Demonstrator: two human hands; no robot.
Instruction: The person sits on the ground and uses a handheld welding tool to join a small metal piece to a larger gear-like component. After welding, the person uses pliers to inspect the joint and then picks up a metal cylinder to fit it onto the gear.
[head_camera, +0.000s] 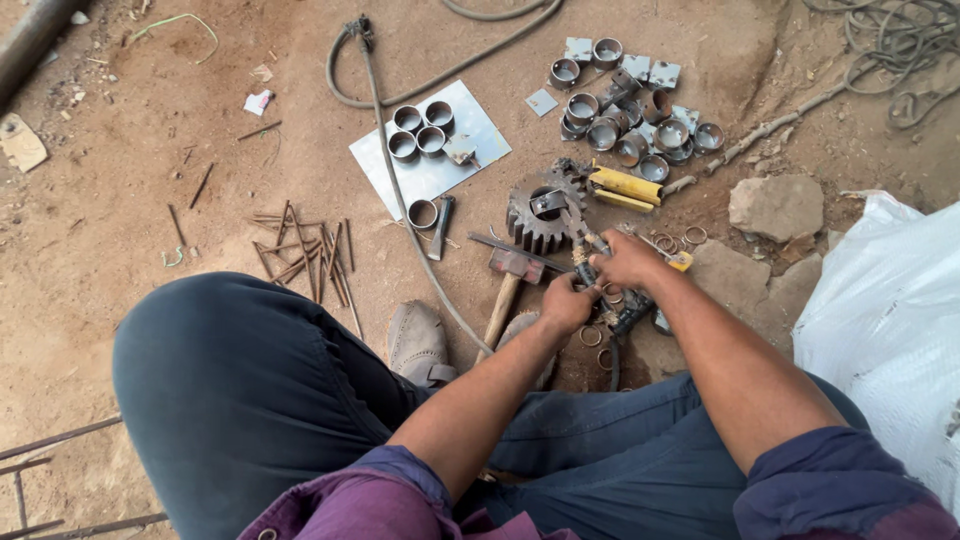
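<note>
I am crouched over bare dirt ground. My left hand is closed around a small metal piece beside a dark tool that my right hand presses down on. Small metal rings lie under and around both hands. Just beyond my hands sits a large rusty gear with a locking plier resting across it. A hammer with a wooden handle lies to the left of my left hand.
Several short steel pipe sections and small plates lie at the back right, more on a metal sheet. A cable crosses the ground. Thin rods lie left, stones and a white sack right.
</note>
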